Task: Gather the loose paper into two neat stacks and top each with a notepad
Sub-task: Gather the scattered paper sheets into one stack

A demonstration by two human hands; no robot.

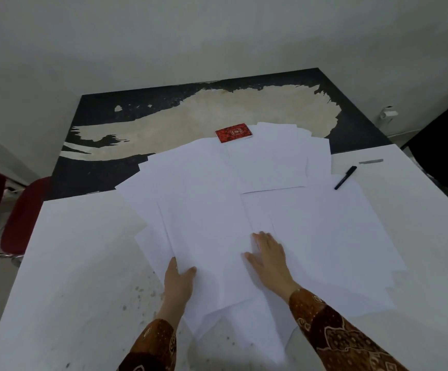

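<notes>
Several loose white paper sheets (217, 210) lie fanned and overlapping across the middle of the white table (70, 250). A small red notepad (234, 132) rests at the far edge of the spread, partly on the sheets. My left hand (178, 281) sits at the near left of the pile, its thumb over the edge of a sheet and its fingers hidden beneath. My right hand (269, 257) lies flat, fingers spread, on top of the sheets. Only one notepad is visible.
A black pen (345, 177) lies on the table to the right of the paper, near a grey strip (370, 161). A second table with a worn black and beige top (190, 116) adjoins at the back. A red chair (22, 218) stands at the left.
</notes>
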